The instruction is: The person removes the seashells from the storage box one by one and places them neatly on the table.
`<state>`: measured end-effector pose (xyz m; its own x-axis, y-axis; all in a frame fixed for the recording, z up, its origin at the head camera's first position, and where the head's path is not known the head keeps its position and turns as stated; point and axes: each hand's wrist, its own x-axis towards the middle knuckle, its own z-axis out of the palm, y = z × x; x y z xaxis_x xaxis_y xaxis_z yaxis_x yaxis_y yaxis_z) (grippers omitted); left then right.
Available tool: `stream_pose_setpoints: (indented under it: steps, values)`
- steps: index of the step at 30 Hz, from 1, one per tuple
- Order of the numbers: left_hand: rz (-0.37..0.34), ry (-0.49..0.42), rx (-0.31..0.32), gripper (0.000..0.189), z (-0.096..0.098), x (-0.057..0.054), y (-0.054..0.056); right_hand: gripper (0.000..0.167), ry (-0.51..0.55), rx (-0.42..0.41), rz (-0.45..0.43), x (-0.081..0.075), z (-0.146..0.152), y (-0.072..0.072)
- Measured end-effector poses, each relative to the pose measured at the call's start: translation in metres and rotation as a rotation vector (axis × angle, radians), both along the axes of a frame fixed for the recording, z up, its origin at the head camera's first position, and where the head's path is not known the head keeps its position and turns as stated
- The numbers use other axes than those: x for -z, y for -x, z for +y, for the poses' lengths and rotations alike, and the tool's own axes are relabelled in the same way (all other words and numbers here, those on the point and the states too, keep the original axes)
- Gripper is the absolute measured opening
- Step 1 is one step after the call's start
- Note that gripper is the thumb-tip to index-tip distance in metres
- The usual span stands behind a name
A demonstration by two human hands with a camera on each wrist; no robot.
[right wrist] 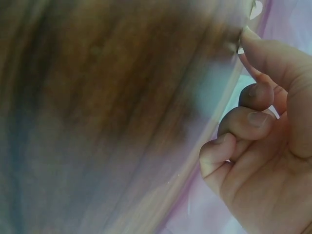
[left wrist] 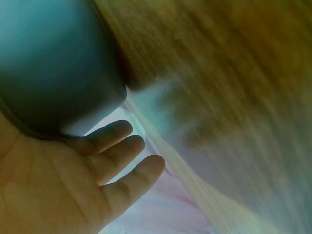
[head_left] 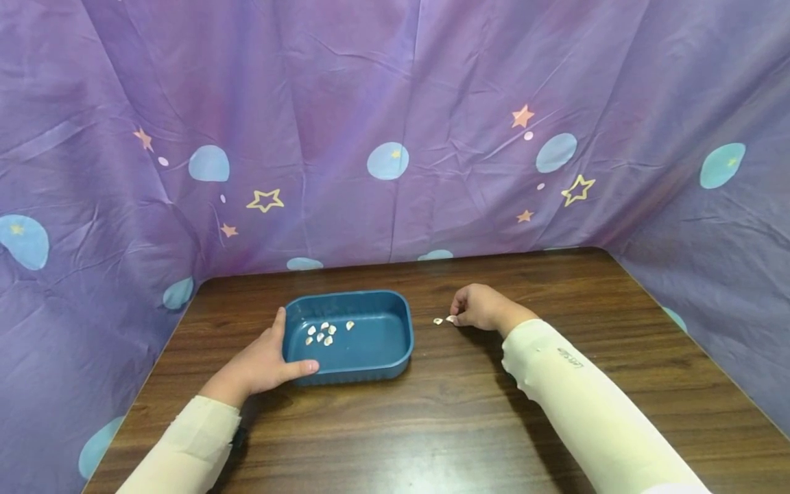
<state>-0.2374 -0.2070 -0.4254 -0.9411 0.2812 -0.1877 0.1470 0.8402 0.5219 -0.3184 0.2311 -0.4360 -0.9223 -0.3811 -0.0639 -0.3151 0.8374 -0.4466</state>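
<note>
My left hand (head_left: 262, 361) rests against the left end of a blue rectangular tub (head_left: 395, 369). Its thumb lies along the near rim and a finger reaches the far left corner; in the left wrist view the other fingers (left wrist: 131, 183) stretch out straight below the tub. Inside, several small whitish shells (head_left: 328, 339) lie mostly grouped at the left. To the right of the tub, my right hand (head_left: 484, 307) pinches another small shell (head_left: 451, 319) between thumb and index finger at the tabletop. The remaining fingers curl in. A loose shell (head_left: 437, 321) lies just left of the fingertips.
The dark wood-grain table (head_left: 481, 412) carries the tub left of its middle. A purple cloth (head_left: 333, 137) with stars and blue circles hangs behind the far edge and along both sides. Pale sleeves (head_left: 574, 394) cover both forearms.
</note>
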Motion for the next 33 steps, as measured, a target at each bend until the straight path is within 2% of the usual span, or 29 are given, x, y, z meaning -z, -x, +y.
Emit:
stream_pose_setpoints:
  steps: [11,17,26,33]
  values:
    - [-0.007,-0.007,0.003,0.139,-0.001,0.0,0.002,0.012,-0.021,0.003,0.015,-0.003,-0.003,0.0]
    - [-0.003,-0.005,0.012,0.139,-0.001,-0.001,0.0,0.013,0.095,0.01,0.015,-0.012,-0.011,0.001]
    - [-0.006,-0.001,0.002,0.139,0.0,-0.002,-0.001,0.018,0.276,-0.052,0.072,-0.036,-0.057,-0.007]
    - [-0.001,0.002,0.002,0.14,0.0,-0.002,-0.001,0.019,0.331,-0.098,0.073,-0.048,-0.097,-0.013]
